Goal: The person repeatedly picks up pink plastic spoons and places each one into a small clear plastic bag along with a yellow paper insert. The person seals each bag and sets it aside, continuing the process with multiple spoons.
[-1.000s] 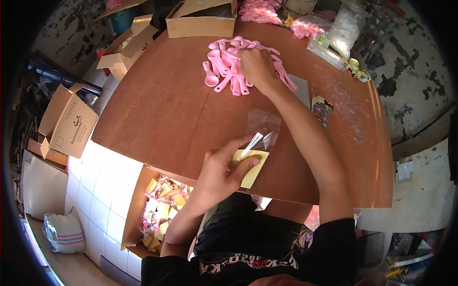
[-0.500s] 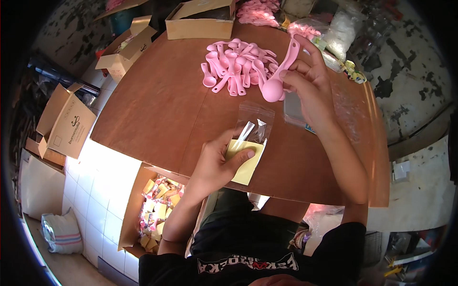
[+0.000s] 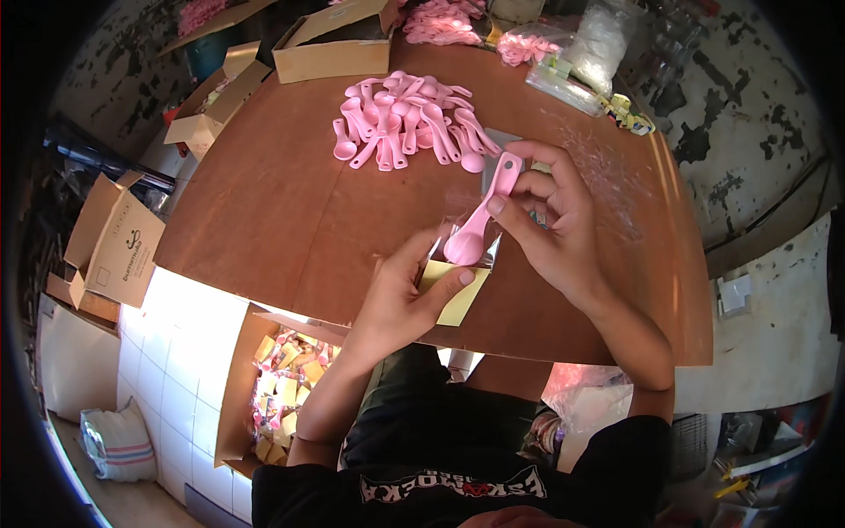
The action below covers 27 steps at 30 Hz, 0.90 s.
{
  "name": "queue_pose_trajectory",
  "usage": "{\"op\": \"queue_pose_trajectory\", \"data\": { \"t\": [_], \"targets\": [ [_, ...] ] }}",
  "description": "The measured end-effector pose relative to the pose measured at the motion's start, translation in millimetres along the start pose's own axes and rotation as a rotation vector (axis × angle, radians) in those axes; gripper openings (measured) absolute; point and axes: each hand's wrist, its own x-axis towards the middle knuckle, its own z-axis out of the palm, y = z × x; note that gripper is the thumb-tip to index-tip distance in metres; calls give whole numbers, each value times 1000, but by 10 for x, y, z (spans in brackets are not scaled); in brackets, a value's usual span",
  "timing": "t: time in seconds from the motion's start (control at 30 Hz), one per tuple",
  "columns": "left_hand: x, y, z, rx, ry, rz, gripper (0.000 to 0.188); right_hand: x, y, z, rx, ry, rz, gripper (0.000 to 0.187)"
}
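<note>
My left hand is closed on a small clear plastic bag with a pale yellow card in its lower part, thumb across the front. My right hand pinches a pink measuring spoon by its handle, between thumb and fingers. The spoon hangs bowl down, its bowl at the mouth of the bag; how far in it reaches, I cannot tell. Behind my hands lies a heap of pink spoons on the brown table. A grey flat object sits partly hidden behind my right hand.
Below the table's left edge stands a carton holding several bagged spoons with yellow cards. An open cardboard box sits at the far edge, near more pink spoons. Clear plastic bags lie at the far right. More cartons stand left.
My right hand has brought the pink spoon down and left from beside the heap to the bag's mouth. My left hand still holds the bag. The whole view has shifted slightly.
</note>
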Motion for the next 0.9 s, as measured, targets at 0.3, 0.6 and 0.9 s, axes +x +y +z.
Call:
{"op": "queue_pose_trajectory", "data": {
  "t": [0.3, 0.6, 0.9],
  "targets": [
    [13, -26, 106, 35, 18, 54, 38, -111, -35, -68, -166, 58, -107, 42],
    [8, -20, 12, 208, 3, 81, 42, -62, -103, 2, -190, 89, -120, 40],
    [-6, 75, -13, 243, -21, 48, 48, -53, -133, 74, -243, 70, -117, 40]
  ]
}}
